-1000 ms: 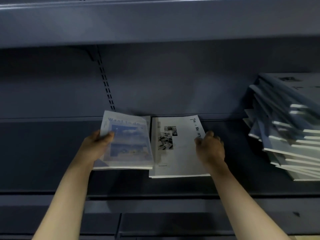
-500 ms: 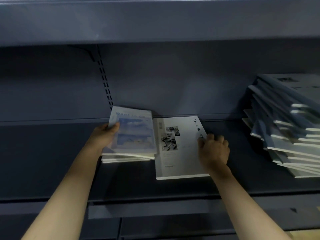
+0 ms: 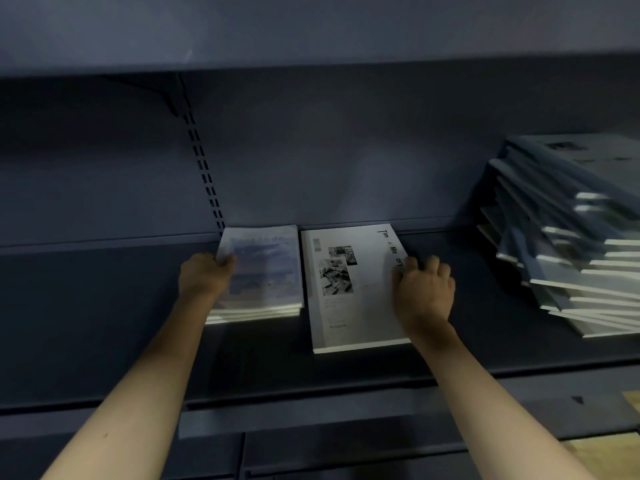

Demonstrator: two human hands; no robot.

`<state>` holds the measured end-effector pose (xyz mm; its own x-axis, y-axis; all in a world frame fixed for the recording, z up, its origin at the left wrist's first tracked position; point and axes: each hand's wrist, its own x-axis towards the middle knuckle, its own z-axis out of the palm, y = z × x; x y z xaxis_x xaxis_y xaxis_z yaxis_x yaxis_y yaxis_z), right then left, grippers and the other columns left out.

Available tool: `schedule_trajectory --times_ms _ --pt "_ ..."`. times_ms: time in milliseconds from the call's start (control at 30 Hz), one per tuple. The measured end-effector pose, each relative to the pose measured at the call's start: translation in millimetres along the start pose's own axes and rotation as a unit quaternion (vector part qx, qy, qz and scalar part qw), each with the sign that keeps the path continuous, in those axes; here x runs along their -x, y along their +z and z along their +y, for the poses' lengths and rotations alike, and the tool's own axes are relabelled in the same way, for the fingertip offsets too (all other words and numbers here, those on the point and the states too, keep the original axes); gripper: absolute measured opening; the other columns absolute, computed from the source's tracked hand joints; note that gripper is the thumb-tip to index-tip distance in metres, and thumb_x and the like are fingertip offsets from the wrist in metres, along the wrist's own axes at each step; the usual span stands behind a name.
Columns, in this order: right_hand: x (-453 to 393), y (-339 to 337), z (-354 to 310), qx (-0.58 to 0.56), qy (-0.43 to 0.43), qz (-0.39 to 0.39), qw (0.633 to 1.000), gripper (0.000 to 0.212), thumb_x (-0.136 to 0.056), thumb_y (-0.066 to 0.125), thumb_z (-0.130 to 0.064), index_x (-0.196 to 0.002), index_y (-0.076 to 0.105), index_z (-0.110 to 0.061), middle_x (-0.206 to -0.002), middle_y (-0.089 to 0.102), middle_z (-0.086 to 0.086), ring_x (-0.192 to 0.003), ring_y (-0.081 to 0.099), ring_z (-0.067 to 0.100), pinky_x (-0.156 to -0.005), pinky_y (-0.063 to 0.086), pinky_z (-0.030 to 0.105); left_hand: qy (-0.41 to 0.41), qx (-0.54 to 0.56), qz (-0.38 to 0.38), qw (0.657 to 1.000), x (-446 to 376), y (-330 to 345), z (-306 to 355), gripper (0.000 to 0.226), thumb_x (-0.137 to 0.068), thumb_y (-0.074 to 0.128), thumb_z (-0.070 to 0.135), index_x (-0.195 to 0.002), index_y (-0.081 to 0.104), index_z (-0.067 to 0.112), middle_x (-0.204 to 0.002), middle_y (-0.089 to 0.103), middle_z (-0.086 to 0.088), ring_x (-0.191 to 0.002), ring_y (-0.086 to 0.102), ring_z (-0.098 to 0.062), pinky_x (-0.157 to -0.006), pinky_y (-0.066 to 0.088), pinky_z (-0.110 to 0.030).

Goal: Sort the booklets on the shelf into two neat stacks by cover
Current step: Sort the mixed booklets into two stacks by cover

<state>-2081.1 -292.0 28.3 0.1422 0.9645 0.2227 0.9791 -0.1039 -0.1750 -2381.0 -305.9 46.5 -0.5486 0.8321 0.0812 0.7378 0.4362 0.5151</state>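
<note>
On the dark shelf [image 3: 104,306] a short stack of blue-cover booklets [image 3: 266,271] lies just left of the white-cover booklets [image 3: 349,289], nearly touching. The left hand [image 3: 204,275] grips the blue stack's left edge, thumb on top; the right hand [image 3: 424,292] rests loosely curled on the white cover, seemingly gripping nothing. An untidy heap of booklets [image 3: 568,237] sits far right

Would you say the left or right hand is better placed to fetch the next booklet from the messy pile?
Right hand: it rests on the white booklet, nearer the leaning pile; the left hand grips the blue-cover stack.
</note>
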Motion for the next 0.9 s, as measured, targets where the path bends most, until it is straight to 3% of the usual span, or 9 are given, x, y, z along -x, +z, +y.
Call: schedule_trajectory --times_ms 167,267,400,500,567,633,733,800,900 --pt "1 -3 -1 0.011 -0.003 -0.003 1.0 0.039 -0.101 0.031 -0.032 -0.127 0.048 -0.009 -0.128 0.048 0.015 -0.117 0.046 0.032 -0.093 0.04 0.04 0.0 -0.052 0.016 0.999 -1 1 -4 0.053 -0.093 0.043 0.044 -0.09 0.067 -0.003 -0.1 0.065 -0.025 -0.104 0.056 -0.038 -0.083 0.048 -0.039" --pt "0 -10 -2 0.01 -0.013 -0.008 1.0 0.037 -0.1 0.033 -0.03 -0.128 0.046 -0.008 -0.128 0.049 0.014 -0.118 0.047 0.031 -0.094 0.041 0.039 0.022 -0.074 0.043 0.996 4 -5 4 0.05 -0.095 0.041 0.04 -0.102 0.065 -0.003 -0.108 0.062 -0.025 -0.11 0.05 -0.038 -0.092 0.039 -0.041" --pt "-5 -35 -7 -0.025 -0.053 0.023 0.998 0.034 -0.099 0.038 -0.029 -0.119 0.054 -0.007 -0.119 0.057 0.013 -0.11 0.054 0.03 -0.087 0.045 0.038 0.058 -0.011 0.057 0.997 14 -11 31 0.044 -0.093 0.044 0.043 -0.114 0.061 0.009 -0.113 0.063 -0.019 -0.109 0.055 -0.038 -0.085 0.047 -0.04" --pt "-10 -68 -7 -0.049 -0.081 0.02 0.995 0.032 -0.099 0.04 -0.03 -0.109 0.059 -0.006 -0.11 0.062 0.014 -0.102 0.06 0.032 -0.071 0.041 0.032 0.104 0.0 0.038 0.994 26 -10 66 0.036 -0.094 0.043 0.04 -0.084 0.064 0.012 -0.09 0.066 -0.01 -0.091 0.062 -0.032 -0.066 0.041 -0.029" --pt "-12 -91 1 -0.065 -0.103 0.027 0.992 0.032 -0.098 0.041 -0.031 -0.108 0.058 -0.005 -0.108 0.062 0.015 -0.099 0.061 0.033 -0.068 0.04 0.031 0.142 0.031 0.044 0.988 43 -11 93 0.044 -0.095 0.042 0.037 -0.059 0.052 0.013 -0.066 0.058 -0.005 -0.072 0.059 -0.027 -0.06 0.037 -0.027" --pt "-12 -111 15 -0.074 -0.13 0.047 0.988 0.031 -0.097 0.042 -0.031 -0.11 0.056 -0.006 -0.109 0.059 0.014 -0.098 0.06 0.033 -0.067 0.042 0.031 0.186 0.06 0.047 0.98 60 -10 120 0.048 -0.094 0.044 0.032 -0.05 0.044 0.013 -0.055 0.051 -0.005 -0.057 0.052 -0.022 -0.058 0.039 -0.028" --pt "-15 -141 43 -0.056 -0.146 0.082 0.984 0.033 -0.097 0.041 -0.033 -0.118 0.053 -0.01 -0.114 0.056 0.012 -0.104 0.057 0.032 -0.068 0.036 0.029 0.252 0.075 0.044 0.964 82 -10 163 0.048 -0.093 0.047 0.028 -0.049 0.046 0.009 -0.05 0.052 -0.007 -0.052 0.051 -0.021 -0.056 0.041 -0.029" --pt "-20 -157 64 -0.044 -0.142 0.101 0.984 0.034 -0.097 0.04 -0.034 -0.12 0.054 -0.011 -0.118 0.056 0.012 -0.107 0.056 0.032 -0.069 0.035 0.029 0.278 0.098 0.023 0.955 90 -7 194 0.045 -0.092 0.048 0.031 -0.058 0.056 0.004 -0.062 0.063 -0.014 -0.06 0.061 -0.029 -0.061 0.051 -0.036" --pt "-29 -176 99 -0.036 -0.118 0.105 0.987 0.037 -0.098 0.04 -0.036 -0.124 0.054 -0.015 -0.124 0.055 0.012 -0.11 0.056 0.033 -0.071 0.036 0.03 0.309 0.122 -0.03 0.943 102 4 241 0.04 -0.092 0.05 0.035 -0.071 0.062 0.003 -0.078 0.069 -0.016 -0.075 0.065 -0.031 -0.073 0.053 -0.041"
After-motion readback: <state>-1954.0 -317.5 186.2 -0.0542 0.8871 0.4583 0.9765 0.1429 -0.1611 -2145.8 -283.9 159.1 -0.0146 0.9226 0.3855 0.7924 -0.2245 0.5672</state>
